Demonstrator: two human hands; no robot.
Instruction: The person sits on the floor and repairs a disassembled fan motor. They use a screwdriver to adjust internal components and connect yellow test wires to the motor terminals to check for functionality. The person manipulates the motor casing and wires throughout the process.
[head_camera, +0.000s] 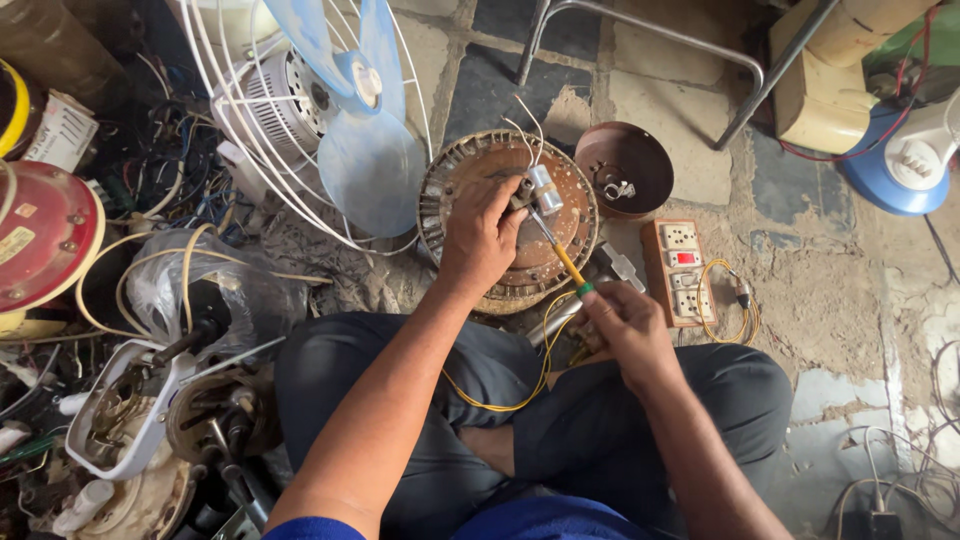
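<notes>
I sit cross-legged on the floor with a round, rusty ceiling-fan motor (470, 170) in front of my knees. My left hand (480, 235) rests on top of the motor, its fingers pinching a small part beside a silver cylindrical capacitor (545, 190) with white wires. My right hand (625, 325) grips a screwdriver with a yellow and green handle (570, 268); its tip points up at the part under my left fingers. A yellow wire (500, 400) loops across my lap.
A table fan with blue blades and a white wire guard (340, 110) lies at the left. A brown metal cup with small parts (625, 165) and an orange socket board (678, 270) sit right of the motor. Tangled wires, motor parts and a red cover (40, 230) crowd the left.
</notes>
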